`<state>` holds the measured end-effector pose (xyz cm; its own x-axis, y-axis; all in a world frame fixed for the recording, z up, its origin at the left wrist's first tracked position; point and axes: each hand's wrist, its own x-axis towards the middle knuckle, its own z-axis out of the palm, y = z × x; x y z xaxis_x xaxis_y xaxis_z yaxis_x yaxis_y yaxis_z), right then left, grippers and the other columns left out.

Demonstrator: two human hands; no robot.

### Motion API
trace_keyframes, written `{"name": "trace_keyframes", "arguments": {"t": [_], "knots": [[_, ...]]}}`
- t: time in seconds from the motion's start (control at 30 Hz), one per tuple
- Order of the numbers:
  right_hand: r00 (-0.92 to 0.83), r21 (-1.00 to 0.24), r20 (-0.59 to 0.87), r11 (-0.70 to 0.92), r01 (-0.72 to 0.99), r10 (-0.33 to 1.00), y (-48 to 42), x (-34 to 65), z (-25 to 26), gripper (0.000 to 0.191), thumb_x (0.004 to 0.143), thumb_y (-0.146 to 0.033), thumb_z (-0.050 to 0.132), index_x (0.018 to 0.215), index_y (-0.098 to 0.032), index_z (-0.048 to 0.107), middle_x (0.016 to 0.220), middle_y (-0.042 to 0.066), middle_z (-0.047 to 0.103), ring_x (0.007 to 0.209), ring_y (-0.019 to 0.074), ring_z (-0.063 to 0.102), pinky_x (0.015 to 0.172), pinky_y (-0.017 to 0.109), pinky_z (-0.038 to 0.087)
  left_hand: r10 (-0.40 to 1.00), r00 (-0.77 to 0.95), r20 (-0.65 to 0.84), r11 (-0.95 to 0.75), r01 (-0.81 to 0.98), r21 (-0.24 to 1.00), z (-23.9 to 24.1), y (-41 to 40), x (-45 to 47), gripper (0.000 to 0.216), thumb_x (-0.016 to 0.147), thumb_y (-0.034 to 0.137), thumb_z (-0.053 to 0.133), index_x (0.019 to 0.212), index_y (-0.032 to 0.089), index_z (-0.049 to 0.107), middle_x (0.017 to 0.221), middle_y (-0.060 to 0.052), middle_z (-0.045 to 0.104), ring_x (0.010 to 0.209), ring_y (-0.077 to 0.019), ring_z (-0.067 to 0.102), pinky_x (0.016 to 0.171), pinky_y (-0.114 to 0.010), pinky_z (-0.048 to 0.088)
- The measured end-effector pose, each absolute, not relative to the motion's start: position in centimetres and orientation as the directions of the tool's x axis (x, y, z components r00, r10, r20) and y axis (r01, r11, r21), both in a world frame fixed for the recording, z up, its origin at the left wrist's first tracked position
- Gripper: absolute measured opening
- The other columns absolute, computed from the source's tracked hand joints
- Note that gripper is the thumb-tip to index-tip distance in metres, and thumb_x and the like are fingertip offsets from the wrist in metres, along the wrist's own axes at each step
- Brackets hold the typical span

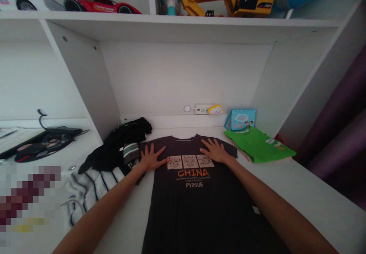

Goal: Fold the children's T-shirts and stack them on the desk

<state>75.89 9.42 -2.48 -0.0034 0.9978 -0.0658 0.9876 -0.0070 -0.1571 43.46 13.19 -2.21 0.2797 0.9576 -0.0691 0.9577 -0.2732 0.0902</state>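
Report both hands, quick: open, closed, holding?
Left hand: open, spread on the dark short-sleeved cloth T-shirt, holding nothing.
Right hand: open, spread on that T-shirt, holding nothing.

The person has a bare left hand and a bare right hand, both with slim, tapering fingers, and the long bare left forearm and long bare right forearm become wider away from the narrow wrists.
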Motion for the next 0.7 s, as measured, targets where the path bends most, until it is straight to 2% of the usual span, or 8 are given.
{"name": "trace_keyframes", "arguments": {"t": [0.17,0.3,0.37,0.43,0.53,0.6,0.7], "knots": [[0.089,-0.076,-0.022,-0.09,0.993,0.996,11.5,80.4,-4.0,0.063,0.083,-0.062,0.016,0.138,-0.032,0.016,0.145,0.002,0.014,0.131,0.0279,0.011,0.1,0.051,0.017,0.961,0.267,-0.077,-0.256,0.959,0.122,-1.9,13.9,42.9,0.086,0.062,0.082,0.028,0.136,0.038,0.016,0.146,-0.009,0.004,0.126,-0.045,-0.001,0.095,-0.062,0.008],[0.141,-0.057,-0.001,-0.141,0.988,0.99,11.6,81.8,-3.0,0.063,0.086,-0.056,0.02,0.139,-0.023,0.018,0.142,0.009,0.022,0.13,0.0264,0.017,0.101,0.046,0.02,0.96,0.262,-0.095,-0.251,0.961,0.112,-1.1,14.3,43.1,0.083,0.066,0.079,0.028,0.136,0.036,0.017,0.145,-0.012,0.005,0.127,-0.0444,0.002,0.095,-0.061,0.009],[0.141,-0.052,0.031,-0.139,0.989,0.99,10.2,81.0,-2.0,0.065,0.086,-0.054,0.024,0.139,-0.016,0.019,0.142,0.013,0.021,0.13,0.0281,0.015,0.102,0.047,0.018,0.966,0.249,-0.073,-0.242,0.966,0.09,-0.5,13.5,43.5,0.078,0.073,0.073,0.026,0.138,0.031,0.018,0.144,-0.014,0.008,0.127,-0.043,0.007,0.096,-0.06,0.012],[0.079,-0.07,0.079,-0.073,0.995,0.994,7.4,79.1,-1.4,0.067,0.086,-0.053,0.024,0.138,-0.01,0.021,0.143,0.015,0.018,0.131,0.028,0.012,0.102,0.045,0.018,0.96,0.28,0.01,-0.28,0.958,0.058,0.0,11.5,44.3,0.071,0.081,0.064,0.023,0.138,0.022,0.021,0.144,-0.016,0.011,0.128,-0.0398,0.008,0.097,-0.058,0.013],[-0.128,-0.149,0.133,0.147,0.978,0.983,1.3,75.4,-2.1,0.071,0.085,-0.057,0.019,0.138,-0.01,0.019,0.144,0.011,0.013,0.132,0.0239,0.008,0.104,0.04,0.021,0.875,0.476,0.093,-0.482,0.875,0.052,0.0,6.6,45.4,0.068,0.084,0.059,0.021,0.137,0.017,0.024,0.144,-0.014,0.011,0.131,-0.0337,0.004,0.101,-0.051,0.015],[-0.201,-0.179,0.132,0.223,0.958,0.971,-2.6,73.5,-3.2,0.073,0.084,-0.061,0.02,0.139,-0.014,0.015,0.145,0.008,0.011,0.132,0.0223,0.006,0.104,0.039,0.02,0.809,0.585,0.052,-0.587,0.804,0.092,-0.4,3.4,45.6,0.071,0.082,0.063,0.022,0.138,0.018,0.021,0.145,-0.012,0.009,0.131,-0.032,0.002,0.102,-0.048,0.017],[-0.175,-0.184,0.106,0.193,0.964,0.979,-5.9,73.0,-4.1,0.072,0.082,-0.063,0.021,0.139,-0.02,0.014,0.145,0.006,0.01,0.132,0.0231,0.005,0.105,0.042,0.017,0.798,0.602,-0.013,-0.596,0.793,0.125,-0.9,0.8,44.8,0.075,0.078,0.067,0.025,0.138,0.024,0.018,0.145,-0.01,0.007,0.131,-0.0326,0.002,0.102,-0.05,0.014]]}}
